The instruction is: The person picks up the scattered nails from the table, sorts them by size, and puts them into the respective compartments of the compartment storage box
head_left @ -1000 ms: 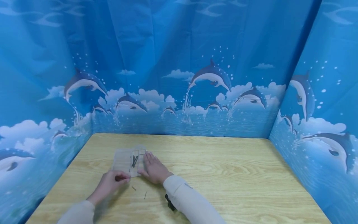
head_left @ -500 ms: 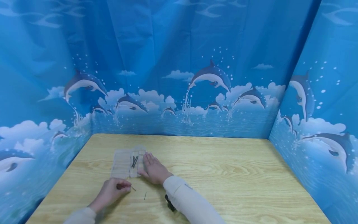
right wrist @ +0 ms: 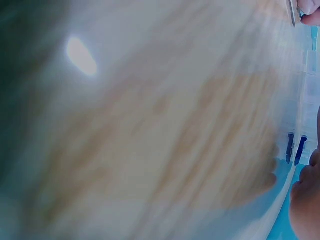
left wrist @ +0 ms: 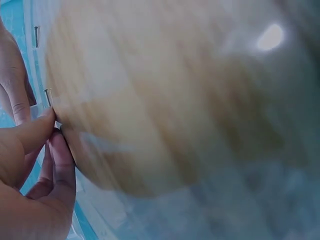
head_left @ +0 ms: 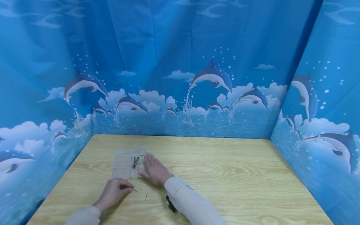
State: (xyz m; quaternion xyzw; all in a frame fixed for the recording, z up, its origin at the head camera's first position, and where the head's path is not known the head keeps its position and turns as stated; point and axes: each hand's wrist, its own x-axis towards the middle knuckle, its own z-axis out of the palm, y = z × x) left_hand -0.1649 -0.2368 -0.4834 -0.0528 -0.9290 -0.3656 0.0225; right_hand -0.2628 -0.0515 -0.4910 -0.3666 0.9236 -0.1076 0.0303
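Observation:
Close to the table's near left, my left hand [head_left: 115, 192] pinches a thin dark nail [left wrist: 48, 97] between thumb and fingertips. Another nail [head_left: 146, 197] lies on the wood to the right of that hand; the left wrist view shows its flat head. Beyond the left hand is a clear plastic box [head_left: 135, 172] with its transparent lid [head_left: 122, 164] folded out to the left. Several dark nails [head_left: 136, 162] lie together in a compartment of it. My right hand [head_left: 155, 171], fingers extended, rests against the right side of the box.
The wood-grain table [head_left: 225, 181] extends far to the right of the hands. A blue dolphin-print curtain [head_left: 180, 78] hangs along its back and sides. Something black [head_left: 171, 204] sits under the right wrist.
The left hand has come from the box's near edge toward me and slightly right, and has taken hold of a nail from the table. The right hand has stayed in place.

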